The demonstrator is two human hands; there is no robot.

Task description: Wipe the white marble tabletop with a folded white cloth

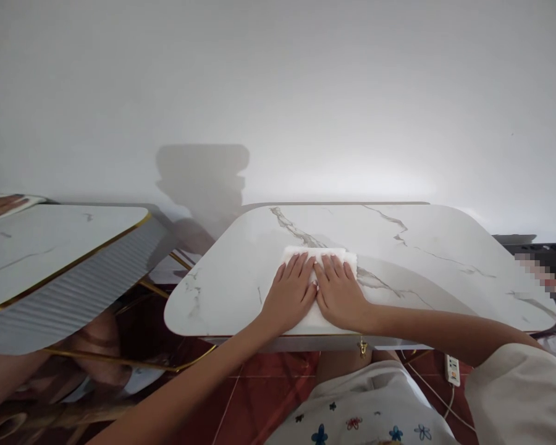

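A folded white cloth [315,254] lies near the front middle of a white marble-look table [421,247]. My left hand [291,289] rests flat on the cloth's left half, fingers stretched out and pointing away from me. Beside it, my right hand [339,292] lies flat on the right half, fingers also extended. The two hands touch at the thumbs and cover most of the cloth; only its far edge shows.
A second marble-topped table with a gold rim [50,259] stands to the left. Red tiled floor [259,395] shows below. A white power strip [452,369] with its cord lies on the floor at right. A plain white wall fills the background.
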